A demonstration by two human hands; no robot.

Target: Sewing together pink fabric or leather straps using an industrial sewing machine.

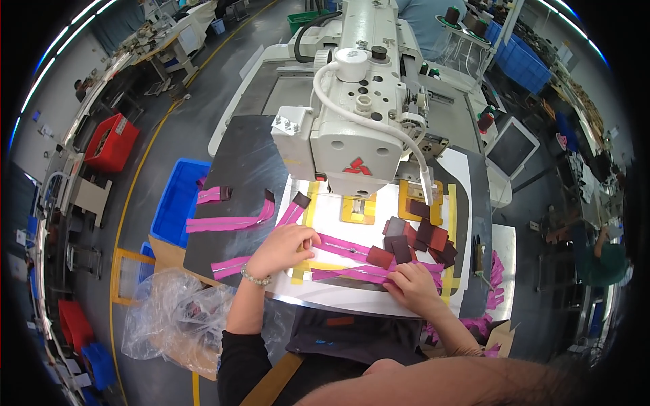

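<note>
My left hand [283,247] is closed in a pinch at the left end of a pink zipper [344,246], which lies slanting across the white work plate. A dark red patch [380,257] lies at that zipper's right end. Lower on the plate, my right hand [413,287] has its fingers curled down over another pink zipper [362,273]. Just beyond the right hand is a loose pile of brown, red and black patches [428,235]. More pink zippers with dark end patches lie to the left, one of them a long strip [230,222].
A large white sewing machine head [355,145] stands over the plate, with yellow-edged frames [357,209] below it. At the left are a blue bin [177,203] and clear plastic wrapping [176,318]. More pink zippers [497,277] hang at the right. A screen [513,150] stands behind.
</note>
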